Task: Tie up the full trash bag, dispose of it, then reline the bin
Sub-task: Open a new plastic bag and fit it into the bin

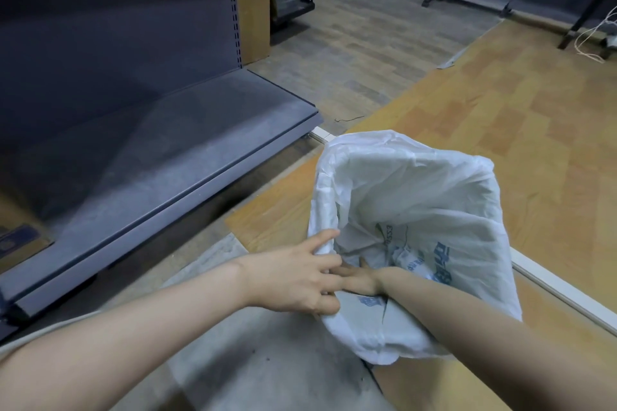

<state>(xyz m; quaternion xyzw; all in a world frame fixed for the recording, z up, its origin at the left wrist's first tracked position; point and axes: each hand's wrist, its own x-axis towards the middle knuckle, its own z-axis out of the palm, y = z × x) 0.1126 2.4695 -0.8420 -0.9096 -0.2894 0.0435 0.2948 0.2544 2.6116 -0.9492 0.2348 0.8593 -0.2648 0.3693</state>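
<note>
White trash bag (417,210) lower right of frame, mouth open, printed waste inside. Our left hand (293,274) pinches near-left rim, likely to gather it for tying. Our right hand (359,279) reaches inside bag; grip state cannot tell. Grey shelf (150,143) left.

**Open floor to the right, shelving close on the left**

My left hand (293,277) and right hand (359,280) crowd the near-left rim of the white bag (417,197); its far side gapes free. The grey shelf unit (160,157) hems in the left. Wooden floor (500,103) right of the bag lies open. A cardboard box (253,17) stands well beyond.
</note>
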